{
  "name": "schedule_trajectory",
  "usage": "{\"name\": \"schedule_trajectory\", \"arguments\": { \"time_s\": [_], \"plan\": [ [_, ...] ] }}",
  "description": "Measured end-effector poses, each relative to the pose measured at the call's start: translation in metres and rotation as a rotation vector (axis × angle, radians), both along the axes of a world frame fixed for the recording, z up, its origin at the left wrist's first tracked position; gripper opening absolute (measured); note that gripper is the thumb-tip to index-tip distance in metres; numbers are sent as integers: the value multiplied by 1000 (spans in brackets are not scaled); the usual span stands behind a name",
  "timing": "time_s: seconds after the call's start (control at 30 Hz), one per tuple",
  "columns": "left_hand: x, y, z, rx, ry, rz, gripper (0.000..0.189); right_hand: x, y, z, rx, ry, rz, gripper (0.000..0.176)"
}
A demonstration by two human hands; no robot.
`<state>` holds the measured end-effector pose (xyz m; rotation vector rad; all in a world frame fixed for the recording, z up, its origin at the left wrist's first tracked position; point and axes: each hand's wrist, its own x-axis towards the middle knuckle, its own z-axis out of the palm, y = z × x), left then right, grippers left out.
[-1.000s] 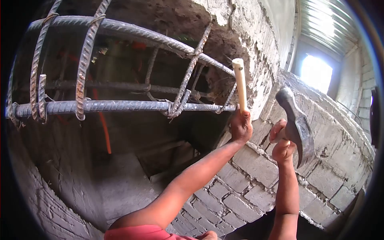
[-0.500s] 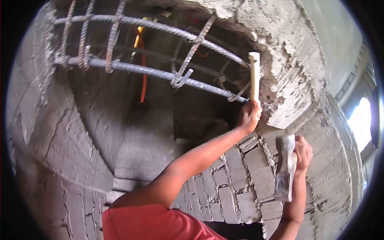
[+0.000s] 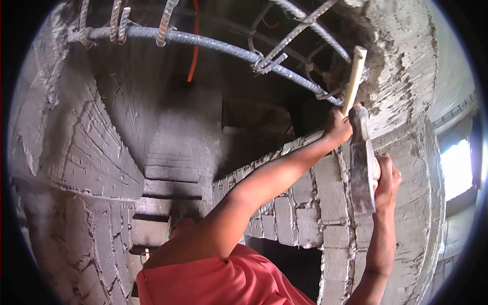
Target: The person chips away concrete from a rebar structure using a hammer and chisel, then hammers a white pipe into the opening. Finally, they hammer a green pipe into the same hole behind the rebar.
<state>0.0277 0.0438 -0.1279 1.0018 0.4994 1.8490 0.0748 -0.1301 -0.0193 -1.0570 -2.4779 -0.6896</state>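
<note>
My left hand (image 3: 339,125) is closed around the lower part of a pale stick (image 3: 354,76), which has a small hole near its upper end. The stick tilts up to the right, beside the broken concrete edge (image 3: 401,66) and the ends of the steel bars. In my right hand (image 3: 388,178) is a hammer (image 3: 362,168), its long, worn grey head facing me. Most of the handle is hidden behind that head. The head's upper end overlaps the edge of my left hand in this view.
Ribbed rebar (image 3: 203,41) with crossing bars spans the opening above. An orange cable (image 3: 193,56) hangs behind it. Below lie rough steps (image 3: 170,188) between plastered walls. Block masonry (image 3: 333,195) lies under my arms, with a dark gap (image 3: 284,264) near my red shirt.
The view has shifted, showing more of the steps. The hammer has come up close beside my left hand. The pale stick leans further right, still in my left hand.
</note>
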Motion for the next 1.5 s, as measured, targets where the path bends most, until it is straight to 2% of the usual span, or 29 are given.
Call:
{"name": "schedule_trajectory", "arguments": {
  "time_s": [0.07, 0.1, 0.13, 0.2, 0.23, 0.27, 0.33, 0.37, 0.5, 0.6, 0.73, 0.8, 0.83, 0.87, 0.97, 1.03, 1.07, 1.13, 1.17, 1.27, 1.3, 1.33, 1.4, 1.43, 1.47, 1.5],
  "plan": [
    [-8, -11, 8, 56, -91, 6, 35, -9, -3, 0, -34, 3, -49, 60],
    [-15, -16, 8, 62, -55, -97, 25, -11, -3, 0, -33, -9, -43, 61],
    [0, -11, 7, 59, -63, -108, 25, -13, -4, 2, -32, -23, -38, 62],
    [44, 7, 2, 134, -626, -504, 17, -15, -9, 5, -54, -52, -62, 60],
    [12, -15, 15, -93, -281, -375, 20, -17, -9, 6, -17, -69, -46, 58],
    [-3, -25, 21, -96, -286, -382, 20, -18, -10, 6, 22, -82, -30, 56],
    [-16, -37, 25, -63, -113, -248, 25, -18, -15, 11, 11, -84, -64, 53],
    [0, -30, 21, -12, -182, -174, 32, -18, -18, 13, 25, -97, -79, 53],
    [9, -25, 18, 1, -239, -225, 43, -21, -26, 17, 55, -132, -130, 54],
    [6, -26, 19, -32, -281, -329, 43, -25, -27, 19, 61, -149, -152, 51],
    [23, -18, 12, -63, -374, -347, 43, -27, -21, 21, 77, -151, -122, 47],
    [30, -11, 8, 16, -429, -331, 42, -30, -19, 21, 80, -148, -106, 45],
    [2, -24, 16, -74, -215, -241, 41, -32, -19, 21, 59, -143, -96, 44],
    [-5, -24, 20, -184, -64, -261, 42, -34, -18, 21, 41, -137, -84, 42],
    [-11, -24, 14, -71, -90, -228, 37, -41, -16, 22, 51, -156, -55, 39],
    [-15, -28, 15, -7, -212, -338, 25, -43, -12, 24, 33, -165, -39, 44],
    [1, -18, 12, 95, -268, -359, 29, -45, -9, 25, 40, -162, -42, 44],
    [11, -23, -2, 4, -194, -210, 45, -47, -4, 25, 58, -169, -46, 50],
    [7, -33, 8, -141, -185, -342, 56, -47, -3, 25, 52, -163, -55, 53],
    [135, 40, -51, -24, -556, -557, 54, -53, -2, 30, 46, -144, -45, 52],
    [125, 28, -33, -16, -726, -463, 53, -53, -3, 31, 49, -144, -46, 52],
    [116, 22, -27, -14, -723, -466, 53, -53, -5, 32, 52, -150, -47, 52],
    [95, 12, -25, 12, -465, -226, 52, -52, -7, 32, 53, -154, -52, 51],
    [63, -2, -12, 98, -420, -174, 48, -51, -8, 32, 47, -148, -37, 51],
    [47, -16, -2, 97, -420, -178, 48, -50, -9, 33, 40, -142, -22, 50],
    [35, -29, 4, 97, -529, -246, 42, -48, -10, 33, 40, -142, -25, 50]
  ]
}}
